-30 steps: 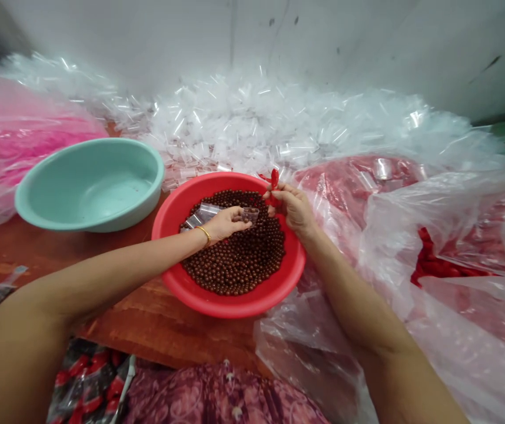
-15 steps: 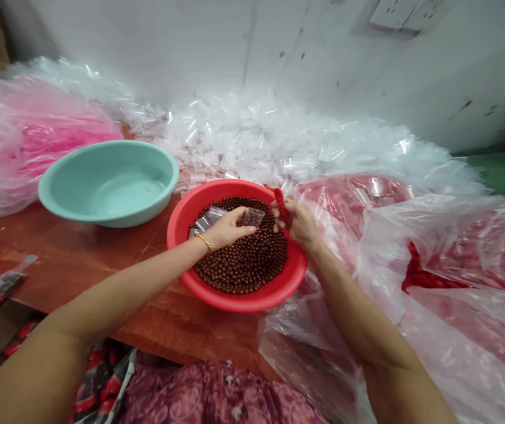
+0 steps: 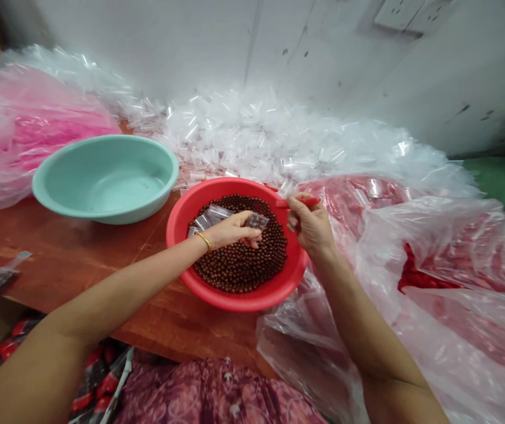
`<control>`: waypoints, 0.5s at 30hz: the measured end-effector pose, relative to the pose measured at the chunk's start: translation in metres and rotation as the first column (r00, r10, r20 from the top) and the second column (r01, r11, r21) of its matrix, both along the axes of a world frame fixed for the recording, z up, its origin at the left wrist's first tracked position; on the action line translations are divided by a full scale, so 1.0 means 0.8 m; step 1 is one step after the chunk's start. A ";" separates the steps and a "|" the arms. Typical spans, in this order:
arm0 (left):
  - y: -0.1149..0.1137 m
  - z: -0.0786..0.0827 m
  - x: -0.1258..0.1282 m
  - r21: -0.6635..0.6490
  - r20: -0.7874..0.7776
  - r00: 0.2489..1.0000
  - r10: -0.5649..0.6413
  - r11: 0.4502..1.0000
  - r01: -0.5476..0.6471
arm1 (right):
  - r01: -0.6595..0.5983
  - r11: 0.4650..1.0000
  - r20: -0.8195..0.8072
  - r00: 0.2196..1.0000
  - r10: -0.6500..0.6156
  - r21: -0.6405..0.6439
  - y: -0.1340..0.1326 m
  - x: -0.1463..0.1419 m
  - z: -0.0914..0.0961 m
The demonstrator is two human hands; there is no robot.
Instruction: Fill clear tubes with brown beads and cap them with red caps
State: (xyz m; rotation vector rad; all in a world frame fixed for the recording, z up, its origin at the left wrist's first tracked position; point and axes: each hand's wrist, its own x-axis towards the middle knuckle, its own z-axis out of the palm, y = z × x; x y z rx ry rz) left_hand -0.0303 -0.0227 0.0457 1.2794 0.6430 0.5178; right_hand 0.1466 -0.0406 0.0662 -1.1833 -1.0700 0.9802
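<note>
My left hand [image 3: 235, 228], with a gold bracelet at the wrist, is over the red basin [image 3: 186, 282]. It grips a small clear plastic tube [image 3: 259, 221] with dark contents, apparently beads. Below it, shiny brown beads [image 3: 239, 268] fill much of the basin. More clear tubes [image 3: 206, 219] lie on the beads beside my left wrist. At the basin's right rim my right hand [image 3: 309, 224] pinches a small red plastic piece [image 3: 309, 201], whose exact kind I cannot make out. The two hands are apart.
A pale green basin [image 3: 49, 197] stands on the reddish-brown table [image 3: 115, 259]. Clear tubes [image 3: 252, 135] are heaped along the wall. Plastic bags [image 3: 429, 318] of red pieces lie at right, a pink-filled bag [image 3: 36, 126] at left. Filled red-capped tubes [image 3: 89, 388] lie below the table edge.
My right hand has turned and shifted slightly right, and the red piece now points rightward instead of upright. My left hand stays almost in place with the tube, its fingers slightly lower.
</note>
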 end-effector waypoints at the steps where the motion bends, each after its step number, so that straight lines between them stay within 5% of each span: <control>1: 0.001 0.000 0.000 0.000 -0.017 1.000 0.007 1.000 -0.007 | 0.003 1.000 -0.055 0.999 -0.004 -0.011 -0.001 -0.002 0.000; 8: 0.003 0.002 -0.002 -0.111 0.012 0.999 0.031 0.993 -0.029 | 0.019 0.992 -0.107 0.994 -0.033 -0.128 -0.011 -0.014 -0.012; 15: 0.004 0.002 -0.003 -0.116 0.171 0.984 0.045 0.993 -0.025 | -0.186 0.971 0.075 0.977 0.199 -0.152 -0.024 -0.013 -0.019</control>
